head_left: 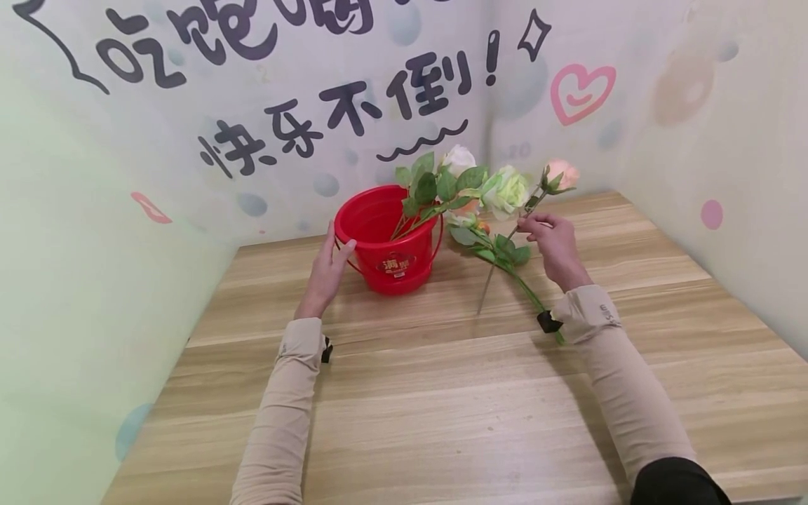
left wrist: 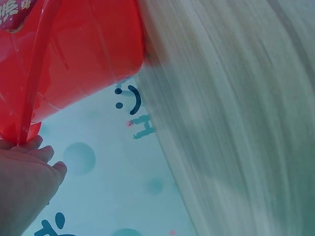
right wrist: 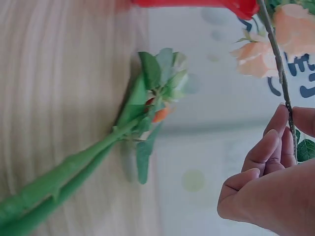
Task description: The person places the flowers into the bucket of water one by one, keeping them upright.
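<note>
Tons of room on the surface (head_left: 404, 400) in front of the red bucket (head_left: 379, 259); its side edges spread well out left and right of the bucket, while the back edge is close behind it by the wall (head_left: 284, 203). Closest item is a green-stemmed flower (head_left: 519, 280) lying on the surface to the bucket's right. It runs diagonally, leafy end toward the bucket, and the right cuff (head_left: 583, 312) plus a black strap (head_left: 549, 321) hide part of the lower stem.

Right of the bucket, the right hand (head_left: 554, 242) is pinching the stem of a pink rose (head_left: 562, 175) between thumb and fingertips. The rose is slanted: bloom up and away from the bucket, stem end down toward the near side. Can't tell if that end touches the surface.

Left hand (head_left: 325, 272) is at the bucket's left rim, fingers fairly straight, resting against it beside the handle (left wrist: 35, 73); some fingertips are hidden. A leafy bunch (head_left: 427, 188) leans rightward out of the bucket, its stem bottoms out of sight, blooms overlapping so it's hard to tell which stem is whose.
</note>
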The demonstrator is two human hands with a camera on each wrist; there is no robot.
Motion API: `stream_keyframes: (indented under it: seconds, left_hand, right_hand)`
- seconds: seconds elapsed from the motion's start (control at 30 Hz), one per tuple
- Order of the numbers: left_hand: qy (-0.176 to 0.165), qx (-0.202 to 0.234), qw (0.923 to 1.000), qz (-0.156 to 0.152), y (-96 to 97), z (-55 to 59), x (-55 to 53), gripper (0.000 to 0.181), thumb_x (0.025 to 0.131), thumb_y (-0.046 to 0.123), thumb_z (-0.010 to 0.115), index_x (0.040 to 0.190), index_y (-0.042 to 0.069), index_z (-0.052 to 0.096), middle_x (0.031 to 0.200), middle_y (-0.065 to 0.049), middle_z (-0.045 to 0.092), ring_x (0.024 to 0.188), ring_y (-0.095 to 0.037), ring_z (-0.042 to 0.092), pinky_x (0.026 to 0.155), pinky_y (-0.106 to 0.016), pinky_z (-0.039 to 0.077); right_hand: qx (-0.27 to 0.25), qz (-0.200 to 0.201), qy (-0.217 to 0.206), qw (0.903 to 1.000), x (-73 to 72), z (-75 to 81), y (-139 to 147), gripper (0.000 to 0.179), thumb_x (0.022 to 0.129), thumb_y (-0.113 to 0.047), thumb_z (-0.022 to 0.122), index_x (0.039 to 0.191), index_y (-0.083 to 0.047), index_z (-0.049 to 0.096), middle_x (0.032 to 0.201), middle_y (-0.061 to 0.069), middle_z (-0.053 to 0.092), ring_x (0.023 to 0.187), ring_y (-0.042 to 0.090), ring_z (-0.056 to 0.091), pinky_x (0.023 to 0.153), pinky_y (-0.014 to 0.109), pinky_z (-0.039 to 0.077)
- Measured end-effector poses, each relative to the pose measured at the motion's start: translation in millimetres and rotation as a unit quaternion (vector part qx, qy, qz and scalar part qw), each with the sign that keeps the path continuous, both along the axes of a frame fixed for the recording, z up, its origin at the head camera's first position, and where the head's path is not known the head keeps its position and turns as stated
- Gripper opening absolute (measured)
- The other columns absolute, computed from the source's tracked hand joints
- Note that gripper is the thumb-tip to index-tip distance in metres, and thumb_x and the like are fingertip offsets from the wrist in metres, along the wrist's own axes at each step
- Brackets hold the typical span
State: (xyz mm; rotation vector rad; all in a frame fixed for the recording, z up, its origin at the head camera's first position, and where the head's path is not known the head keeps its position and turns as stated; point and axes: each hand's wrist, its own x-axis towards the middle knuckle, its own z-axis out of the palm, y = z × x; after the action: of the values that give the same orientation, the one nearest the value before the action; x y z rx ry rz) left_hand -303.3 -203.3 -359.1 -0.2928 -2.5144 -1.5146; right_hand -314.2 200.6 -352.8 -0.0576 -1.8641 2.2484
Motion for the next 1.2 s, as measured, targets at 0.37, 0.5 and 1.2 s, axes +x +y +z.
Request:
stream_keyframes:
  seconds: [0.37,0.5,1.2]
  left_hand:
    - [0.005,0.005,1.0000,-0.001,0.1,-0.5,-1.0,0.080,0.106,0.049,0.049,0.168,0.015,0.009,0.172,-0.001,0.015,0.157,-0.023,0.014,0.123,-0.052,0.021]
    - [0.006,0.011,0.9999,-0.004,0.2,-0.9,-1.9,0.079,0.107,0.045,0.050,0.168,0.017,0.010,0.172,-0.001,0.016,0.157,-0.023,0.015,0.123,-0.053,0.022]
    - [-0.004,0.010,0.9999,-0.005,-1.2,-1.4,-1.9,0.084,0.104,0.054,0.050,0.168,0.020,0.008,0.172,0.001,0.014,0.157,-0.023,0.013,0.122,-0.055,0.023]
  right_hand:
    - [-0.102,-0.018,0.057,0.9930,12.5,25.6,-3,0.013,0.095,0.000,0.068,0.087,-0.009,0.064,0.075,-0.004,0.073,0.066,0.010,0.054,0.052,0.014,0.037]
    - [-0.139,-0.009,0.089,0.9863,17.4,34.9,-8,0.012,0.095,0.002,0.068,0.088,-0.006,0.063,0.079,0.001,0.072,0.066,0.011,0.054,0.052,0.014,0.040]
    - [-0.160,0.014,0.177,0.9710,52.4,73.1,-41,0.017,0.095,0.009,0.066,0.084,-0.004,0.062,0.085,0.005,0.069,0.063,0.012,0.056,0.053,0.016,0.038]
